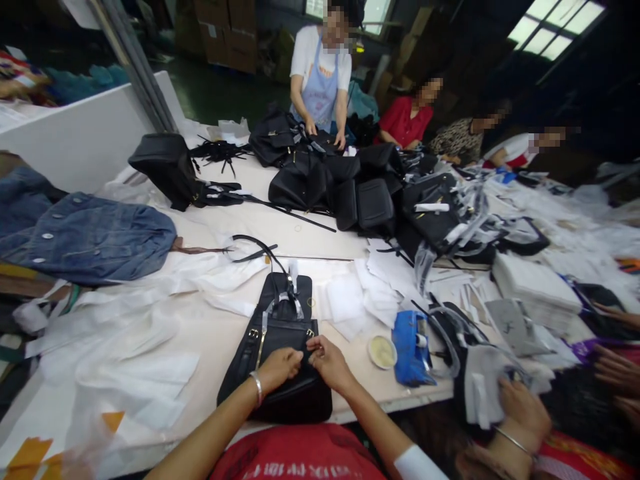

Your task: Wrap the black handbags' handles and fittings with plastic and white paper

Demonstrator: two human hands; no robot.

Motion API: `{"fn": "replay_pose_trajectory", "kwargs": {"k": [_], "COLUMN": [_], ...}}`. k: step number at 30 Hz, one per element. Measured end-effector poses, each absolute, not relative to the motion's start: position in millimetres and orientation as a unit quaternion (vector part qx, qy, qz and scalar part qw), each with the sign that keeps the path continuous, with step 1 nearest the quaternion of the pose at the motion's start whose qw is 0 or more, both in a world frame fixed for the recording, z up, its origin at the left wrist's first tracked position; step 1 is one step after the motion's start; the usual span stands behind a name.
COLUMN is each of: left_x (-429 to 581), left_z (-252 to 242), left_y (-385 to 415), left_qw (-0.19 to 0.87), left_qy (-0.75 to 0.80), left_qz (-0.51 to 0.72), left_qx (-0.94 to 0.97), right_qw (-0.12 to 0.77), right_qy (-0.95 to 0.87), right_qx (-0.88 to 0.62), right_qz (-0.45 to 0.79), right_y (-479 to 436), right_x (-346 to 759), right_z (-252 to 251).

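Observation:
A black backpack [280,337] with gold buckles and a gold zip lies on the table in front of me, its top flap and handle pointing away. My left hand [281,369], with a silver bangle at the wrist, is over the bag's middle, fingers closed together. What they pinch, if anything, is too small to make out. Close beside it, at the bag's right edge, my right hand [327,360] has thumb and fingers bent in a pinch just below the right buckle [311,333]. Whatever lies between those fingertips is hidden.
A tub of pale paste [383,351] and a blue packet [413,348] stand to the right, near a neighbour's hand [525,407]. Black bags [305,185] are piled across the table, with co-workers behind. A denim bag [100,233] and white sheets [150,360] lie left.

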State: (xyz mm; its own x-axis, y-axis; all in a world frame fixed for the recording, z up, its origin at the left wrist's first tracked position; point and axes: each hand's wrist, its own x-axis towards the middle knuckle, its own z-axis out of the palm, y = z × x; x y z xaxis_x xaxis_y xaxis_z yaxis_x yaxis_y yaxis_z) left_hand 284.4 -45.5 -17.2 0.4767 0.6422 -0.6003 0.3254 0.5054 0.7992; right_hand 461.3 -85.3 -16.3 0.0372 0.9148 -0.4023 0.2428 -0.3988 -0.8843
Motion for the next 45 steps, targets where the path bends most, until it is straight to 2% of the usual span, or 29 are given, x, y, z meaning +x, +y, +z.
{"fn": "replay_pose_trajectory", "kwargs": {"k": [3, 6, 8, 10, 12, 14, 17, 19, 24, 27, 31, 34, 37, 42, 45], "left_x": [318.5, 336.4, 342.0, 345.0, 346.9, 348.4, 349.3, 348.2, 340.8, 336.5, 328.7, 320.2, 313.2, 311.5, 315.0], "left_z": [-26.7, -33.6, -34.3, -31.2, -25.3, -18.2, -10.1, -8.3, -11.8, -13.6, -14.8, -14.9, -13.5, -12.8, -17.1], "left_y": [-43.4, -42.4, -41.5, -40.4, -39.5, -38.8, -38.2, -37.7, -35.6, -34.5, -34.2, -34.4, -34.0, -33.8, -35.5], "left_qw": [0.827, 0.831, 0.821, 0.804, 0.781, 0.767, 0.766, 0.769, 0.772, 0.778, 0.796, 0.829, 0.863, 0.893, 0.872], "left_qy": [0.472, 0.488, 0.502, 0.511, 0.521, 0.526, 0.517, 0.511, 0.519, 0.51, 0.482, 0.441, 0.388, 0.337, 0.379], "left_qz": [0.176, 0.207, 0.217, 0.247, 0.279, 0.299, 0.32, 0.331, 0.33, 0.33, 0.329, 0.318, 0.309, 0.285, 0.291], "left_qx": [0.25, 0.165, 0.164, 0.179, 0.202, 0.215, 0.207, 0.196, 0.161, 0.161, 0.161, 0.128, 0.092, 0.086, 0.106], "right_qw": [0.366, 0.363, 0.335, 0.288, 0.213, 0.12, -0.005, -0.041, 0.002, -0.009, -0.039, -0.021, 0.007, 0.048, 0.126], "right_qy": [-0.457, -0.431, -0.443, -0.506, -0.593, -0.668, -0.735, -0.743, -0.723, -0.721, -0.672, -0.625, -0.674, -0.75, -0.732], "right_qx": [-0.626, -0.591, -0.606, -0.675, -0.728, -0.722, -0.674, -0.663, -0.675, -0.672, -0.733, -0.779, -0.738, -0.645, -0.615], "right_qz": [0.515, 0.578, 0.57, 0.454, 0.271, 0.136, 0.078, 0.078, 0.147, 0.168, 0.097, 0.044, 0.036, 0.137, 0.263], "right_y": [-96.1, -96.3, -86.5, -69.7, -50.0, -32.2, -15.1, -9.4, -3.1, -4.7, -15.9, -30.2, -48.5, -81.3, -96.5], "right_x": [464.2, 481.8, 504.2, 531.9, 558.3, 577.8, 591.9, 595.9, 609.3, 616.8, 610.0, 584.4, 540.9, 475.5, 470.7], "right_z": [-15.4, -19.0, -21.9, -25.0, -29.4, -35.7, -47.5, -54.6, -60.1, -51.6, -26.8, -6.9, 3.8, 2.2, 5.9]}}
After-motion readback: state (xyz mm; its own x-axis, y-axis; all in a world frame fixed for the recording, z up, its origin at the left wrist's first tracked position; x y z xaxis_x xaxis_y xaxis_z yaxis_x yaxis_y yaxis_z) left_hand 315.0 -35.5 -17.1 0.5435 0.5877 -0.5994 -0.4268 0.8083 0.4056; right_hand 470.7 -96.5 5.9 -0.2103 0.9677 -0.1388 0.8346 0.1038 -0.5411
